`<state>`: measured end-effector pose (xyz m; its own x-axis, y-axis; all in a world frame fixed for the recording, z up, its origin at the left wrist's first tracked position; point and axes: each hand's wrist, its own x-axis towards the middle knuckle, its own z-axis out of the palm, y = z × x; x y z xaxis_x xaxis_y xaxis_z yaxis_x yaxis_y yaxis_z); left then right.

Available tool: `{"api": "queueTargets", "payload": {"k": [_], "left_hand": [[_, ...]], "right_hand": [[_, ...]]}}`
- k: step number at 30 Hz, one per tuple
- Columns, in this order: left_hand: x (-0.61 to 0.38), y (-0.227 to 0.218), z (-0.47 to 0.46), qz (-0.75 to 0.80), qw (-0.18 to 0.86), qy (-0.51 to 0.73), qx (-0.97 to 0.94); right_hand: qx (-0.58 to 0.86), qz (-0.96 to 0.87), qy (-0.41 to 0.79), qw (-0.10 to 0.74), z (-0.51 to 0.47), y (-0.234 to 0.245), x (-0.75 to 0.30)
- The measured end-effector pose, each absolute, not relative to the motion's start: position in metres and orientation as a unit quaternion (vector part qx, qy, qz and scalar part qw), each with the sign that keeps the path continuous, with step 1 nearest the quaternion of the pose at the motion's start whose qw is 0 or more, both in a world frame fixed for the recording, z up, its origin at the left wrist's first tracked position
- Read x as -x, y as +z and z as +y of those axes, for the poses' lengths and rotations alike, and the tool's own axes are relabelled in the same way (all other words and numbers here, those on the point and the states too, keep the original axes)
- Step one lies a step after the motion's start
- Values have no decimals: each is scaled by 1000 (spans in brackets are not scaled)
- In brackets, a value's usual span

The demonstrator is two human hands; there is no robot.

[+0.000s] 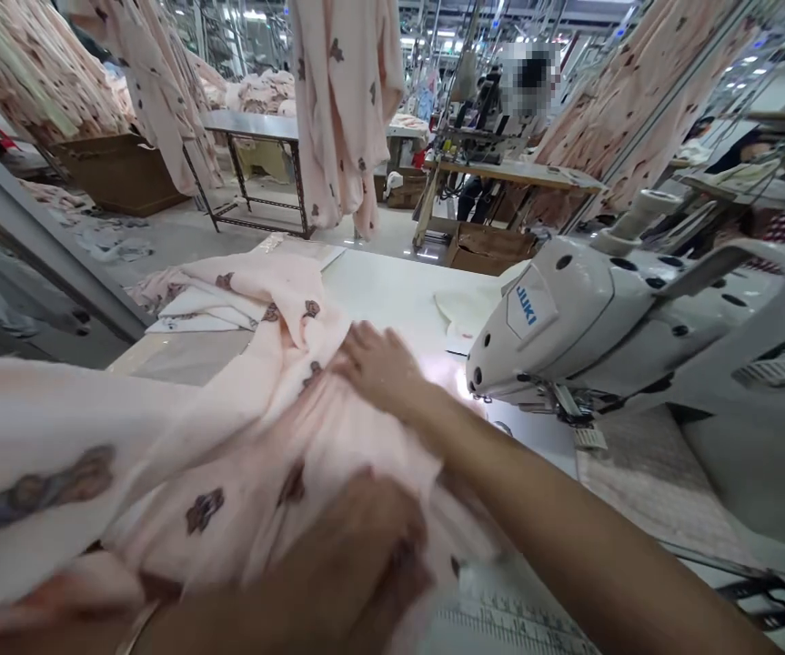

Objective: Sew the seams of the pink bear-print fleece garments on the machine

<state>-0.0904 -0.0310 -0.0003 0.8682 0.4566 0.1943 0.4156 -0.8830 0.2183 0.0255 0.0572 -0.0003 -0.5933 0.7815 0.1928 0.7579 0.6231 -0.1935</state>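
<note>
Pale pink plush fabric [357, 428] printed with brown bears lies heaped across the sewing table and toward me. My right hand [382, 368] reaches in from the lower right, its fingers closed on the cloth where folds gather. Nearer to me, my left hand [365, 537] is smeared by motion; its fingers curl round a bunched part of the same fabric, and the fingertips are hidden. A white sewing machine head [548, 318] stands to the right of my right hand, its lamp lit beside the cloth.
A ruler scale [501, 623] runs along the table's front edge. A cream cloth piece [470, 309] lies behind the machine head. Beyond are hanging pink garments [344, 109], a metal-legged table [252, 125], a cardboard box [488, 247] and a person at another machine.
</note>
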Motion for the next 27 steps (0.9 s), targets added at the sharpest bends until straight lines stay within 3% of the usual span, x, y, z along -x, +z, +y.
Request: {"api": "queueTargets", "payload": {"k": [3, 7, 10, 14, 20, 27], "left_hand": [[124, 3, -20, 206, 92, 132, -965], [180, 23, 10, 105, 98, 67, -987], [184, 50, 13, 74, 85, 16, -993], [119, 68, -17, 208, 85, 40, -974], [31, 31, -30, 295, 19, 90, -951], [33, 29, -15, 362, 73, 158, -916]], "right_hand": [[469, -868, 29, 159, 32, 3, -55], [373, -918, 24, 131, -61, 9, -116], [404, -902, -76, 128, -101, 10, -164], [430, -870, -85, 227, -93, 14, -196], [487, -855, -54, 169, -65, 8, -187], [467, -859, -94, 186, -67, 4, -190]]}}
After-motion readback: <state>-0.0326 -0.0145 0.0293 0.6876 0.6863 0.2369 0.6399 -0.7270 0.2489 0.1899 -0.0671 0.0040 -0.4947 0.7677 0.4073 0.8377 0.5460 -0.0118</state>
